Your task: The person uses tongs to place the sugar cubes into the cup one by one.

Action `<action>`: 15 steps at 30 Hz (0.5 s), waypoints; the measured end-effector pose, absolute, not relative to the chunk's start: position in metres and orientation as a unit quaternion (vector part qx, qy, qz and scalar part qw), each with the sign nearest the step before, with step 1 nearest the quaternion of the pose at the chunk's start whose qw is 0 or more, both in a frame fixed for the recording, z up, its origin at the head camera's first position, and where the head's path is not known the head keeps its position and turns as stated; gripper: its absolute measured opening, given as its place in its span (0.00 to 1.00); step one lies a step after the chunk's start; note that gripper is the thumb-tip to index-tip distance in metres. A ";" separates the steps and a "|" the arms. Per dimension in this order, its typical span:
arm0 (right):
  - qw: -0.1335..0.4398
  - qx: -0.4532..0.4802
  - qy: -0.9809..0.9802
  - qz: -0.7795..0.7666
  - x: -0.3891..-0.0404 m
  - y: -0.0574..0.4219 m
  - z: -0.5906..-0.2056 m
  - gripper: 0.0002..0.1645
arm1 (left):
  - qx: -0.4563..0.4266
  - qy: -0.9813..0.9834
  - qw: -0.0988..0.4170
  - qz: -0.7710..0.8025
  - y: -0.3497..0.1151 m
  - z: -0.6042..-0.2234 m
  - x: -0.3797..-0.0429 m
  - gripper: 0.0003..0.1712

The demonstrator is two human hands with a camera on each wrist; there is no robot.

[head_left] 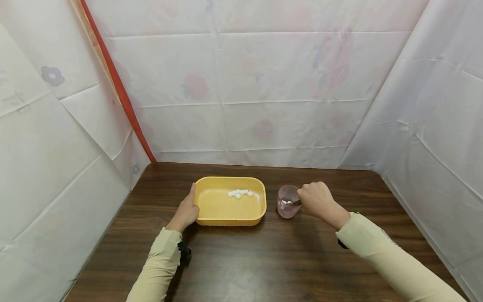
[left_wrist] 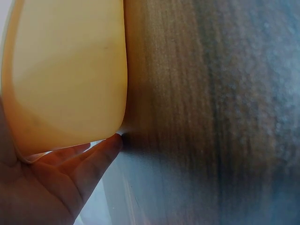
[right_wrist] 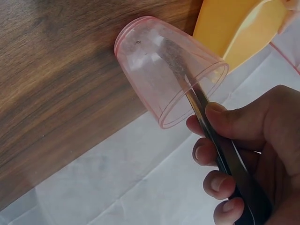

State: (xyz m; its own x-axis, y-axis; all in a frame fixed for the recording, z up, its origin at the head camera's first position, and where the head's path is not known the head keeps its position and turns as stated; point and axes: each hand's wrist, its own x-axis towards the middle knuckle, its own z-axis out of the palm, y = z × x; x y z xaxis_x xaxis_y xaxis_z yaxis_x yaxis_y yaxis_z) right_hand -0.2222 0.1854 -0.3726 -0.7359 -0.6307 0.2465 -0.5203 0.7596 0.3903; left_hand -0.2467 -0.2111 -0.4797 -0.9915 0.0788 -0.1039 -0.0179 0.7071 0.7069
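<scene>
A shallow yellow plastic basin [head_left: 226, 221] sits on the table with several small white cubes [head_left: 237, 193] inside, toward its right half. At its left end my left hand [head_left: 186, 213] holds the wall, thumb at the rim and fingers along the outside; the left wrist view shows these fingers [left_wrist: 96, 161] against the basin. My right hand [head_left: 318, 200] grips the black handle of metal tongs [right_wrist: 225, 152]. Their far end reaches down into a clear pink plastic cup [right_wrist: 140, 70], which stands right of the basin. A few white pieces [head_left: 286, 202] show at the tongs' tips inside the cup.
The dark wood-grain table [head_left: 241, 260] is bordered by white patterned sheets [head_left: 241, 126] at the back and both sides. A red strip [head_left: 117, 79] runs down the back left corner. A black strap device [head_left: 184, 252] is on the left wrist.
</scene>
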 end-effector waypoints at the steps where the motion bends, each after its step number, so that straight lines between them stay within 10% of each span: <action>1: 0.180 0.310 -0.922 -0.147 -0.222 0.186 -0.372 0.26 | 0.017 0.922 0.063 0.382 -0.211 -0.480 -0.247 0.46; 15: 0.135 0.240 -0.955 -0.109 -0.222 0.204 -0.340 0.20 | 0.016 0.922 0.062 0.381 -0.211 -0.479 -0.247 0.46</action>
State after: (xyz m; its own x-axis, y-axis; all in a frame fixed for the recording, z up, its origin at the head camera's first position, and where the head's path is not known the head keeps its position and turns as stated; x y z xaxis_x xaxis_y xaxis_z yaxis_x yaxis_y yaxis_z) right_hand -0.2222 0.2035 -0.3403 -0.8486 -0.4877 0.2051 -0.4287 0.8610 0.2736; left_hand -0.2466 -0.2108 -0.4792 -0.9918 0.0775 -0.1015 -0.0168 0.7087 0.7053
